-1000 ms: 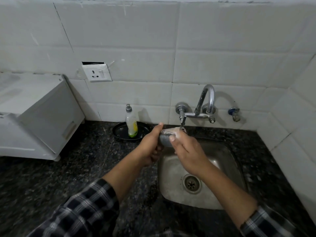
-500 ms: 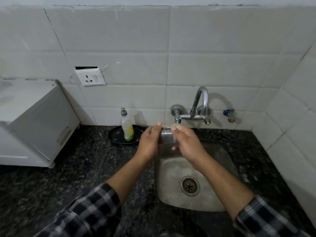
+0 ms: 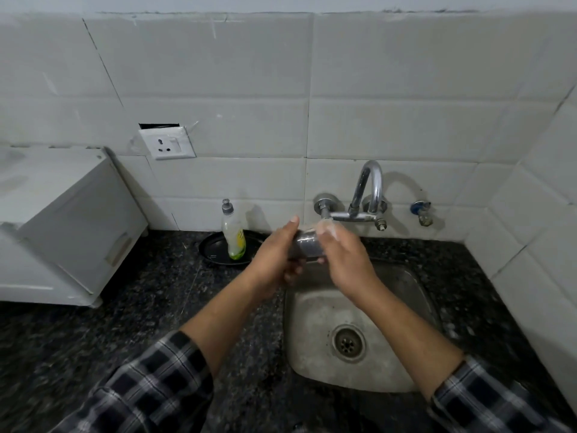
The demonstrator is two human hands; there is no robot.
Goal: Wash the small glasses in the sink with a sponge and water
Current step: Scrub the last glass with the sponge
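Our left hand (image 3: pixel 274 260) has its grip curled round the small glass (image 3: pixel 307 247), which lies on its side, long axis running across to our right hand (image 3: pixel 346 260). That hand's soapy grip closes over the other end, just below the tap (image 3: pixel 368 195) and above the back of the sink (image 3: pixel 312 323). The label on the bottle (image 3: pixel 234 239) left of the grip is too blurred to read.

Small glass (image 3: pixel 307 247): greyish, see-through, lying on its side at centre of frame, gripped at its ends by left hand (image 3: pixel 274 260) and right hand (image 3: pixel 346 260), above back-left rim of sink. Sink (image 3: pixel 312 323): dull square steel basin, round drain, lower right of centre.
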